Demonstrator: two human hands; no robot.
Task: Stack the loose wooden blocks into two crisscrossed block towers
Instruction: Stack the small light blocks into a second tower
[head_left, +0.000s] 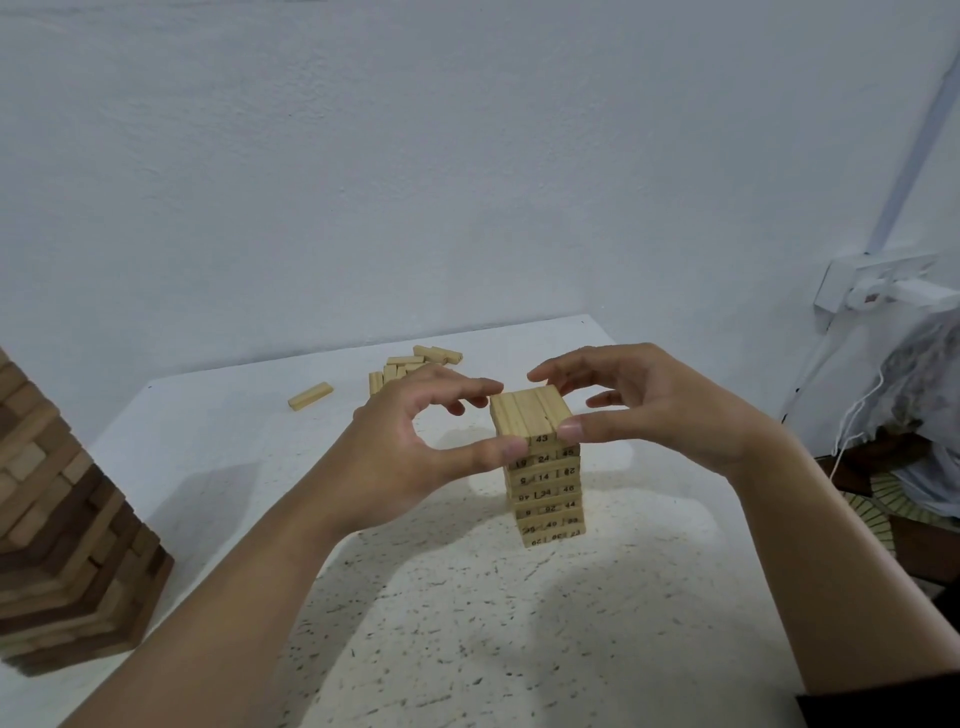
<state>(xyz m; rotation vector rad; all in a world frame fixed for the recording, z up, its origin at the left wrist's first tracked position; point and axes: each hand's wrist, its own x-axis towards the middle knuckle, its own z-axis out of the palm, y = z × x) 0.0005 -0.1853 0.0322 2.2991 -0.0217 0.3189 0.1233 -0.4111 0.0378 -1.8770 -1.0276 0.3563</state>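
Small tower (545, 488): pale wooden blocks with printed numbers, stacked in crisscrossed layers. It stands upright on the right half of the tabletop, between the two hands. Its sides are nearly flush, with a few block ends slightly stepped.
Top layer (530, 413): blocks laid side by side with their ends towards the camera. The number 43 shows on the middle end face.
Left hand (415, 441): pinches the top layer at its left side. The thumb is on the near left corner and the index fingertip curls onto the far left edge. The other fingers are bent and off the wood.
Right hand (660, 410): pinches the same layer at its right side. The thumb is on the near right corner and the index finger reaches the far right corner. The remaining fingers are loosely curled and apart from the tower.
Loose blocks (410, 364): a small heap near the tabletop's far edge, behind the left hand and partly hidden by it.
Single block (310, 396): lies flat by itself, left of the heap and well apart from the small tower.
Large tower (62, 545): mixed dark and light wood with a twisted profile. It stands at the tabletop's near left edge and is cut off by the frame.
Tabletop (467, 623): white and speckled, with its far edge close to the wall. There is bare surface between the two towers and in front of the small tower. The right edge is mostly hidden by the right forearm.
Wall socket (878, 283): mounted on the right wall beyond the tabletop, with a white cord hanging below it.
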